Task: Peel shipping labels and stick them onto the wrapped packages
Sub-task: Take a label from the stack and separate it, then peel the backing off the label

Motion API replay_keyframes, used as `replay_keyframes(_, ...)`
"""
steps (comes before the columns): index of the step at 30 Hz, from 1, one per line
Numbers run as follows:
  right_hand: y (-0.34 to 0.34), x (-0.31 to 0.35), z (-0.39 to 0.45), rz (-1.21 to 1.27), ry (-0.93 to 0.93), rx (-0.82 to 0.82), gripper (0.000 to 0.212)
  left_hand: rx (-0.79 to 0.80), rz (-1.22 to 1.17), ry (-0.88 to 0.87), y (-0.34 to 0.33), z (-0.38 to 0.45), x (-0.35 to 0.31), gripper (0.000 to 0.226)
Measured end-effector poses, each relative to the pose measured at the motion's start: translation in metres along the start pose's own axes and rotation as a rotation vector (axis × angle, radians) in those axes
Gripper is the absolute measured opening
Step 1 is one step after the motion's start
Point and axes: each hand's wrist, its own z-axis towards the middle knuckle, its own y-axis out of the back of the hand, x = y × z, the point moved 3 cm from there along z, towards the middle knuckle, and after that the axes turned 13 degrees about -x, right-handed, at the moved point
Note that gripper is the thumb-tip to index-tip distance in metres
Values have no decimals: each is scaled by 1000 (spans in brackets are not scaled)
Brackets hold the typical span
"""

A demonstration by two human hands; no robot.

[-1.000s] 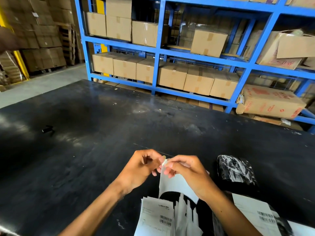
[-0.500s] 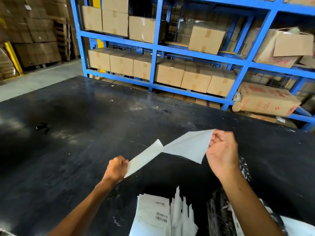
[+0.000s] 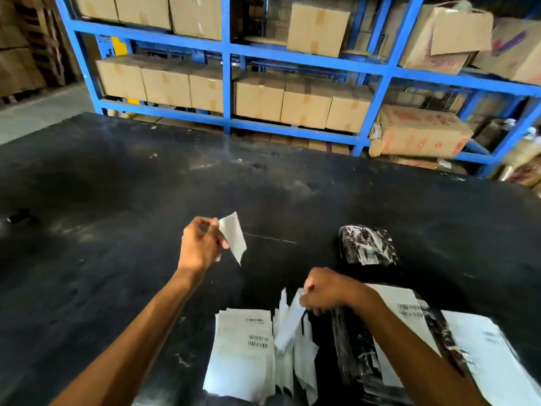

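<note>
My left hand (image 3: 202, 247) is raised over the black table (image 3: 117, 259) and pinches a small white sheet (image 3: 234, 238) that hangs from its fingertips. My right hand (image 3: 328, 291) is low, just right of the label stack (image 3: 243, 347), and grips a second white sheet (image 3: 288, 323) that droops over a pile of loose white strips. A black wrapped package (image 3: 366, 244) lies beyond my right hand. Under my right forearm lies another black wrapped package (image 3: 360, 356) with a barcode label (image 3: 407, 306) on it. Which sheet is the label and which the backing I cannot tell.
A further package with a white label (image 3: 486, 344) lies at the right edge. Blue steel shelving (image 3: 227, 83) full of cardboard boxes (image 3: 304, 104) stands behind the table. A small dark object (image 3: 17, 216) lies at the table's far left.
The two sheets have come fully apart. My right hand dropped from chest height down to the label stack with its sheet, while my left hand rose and moved right with the other.
</note>
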Motion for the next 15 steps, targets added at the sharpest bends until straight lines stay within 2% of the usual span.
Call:
replay_keyframes(4, -39, 1, 3, -219, -22, 188, 14, 62, -118, 70, -14, -11, -8, 17)
replay_keyframes(7, -54, 4, 2, -310, 18, 248, 21, 107, -146, 108, -21, -20, -13, 15)
replay_keyframes(12, -47, 7, 3, -385, 129, 80, 27, 210, -256, 177, -34, -33, -23, 19)
replay_keyframes(14, -32, 8, 4, -282, 131, 10, 14, 237, -279, 174, -43, -37, -29, 21)
replay_keyframes(15, -23, 6, 5, -196, 114, -39, 14, 250, -278, 163, -47, -38, -32, 22)
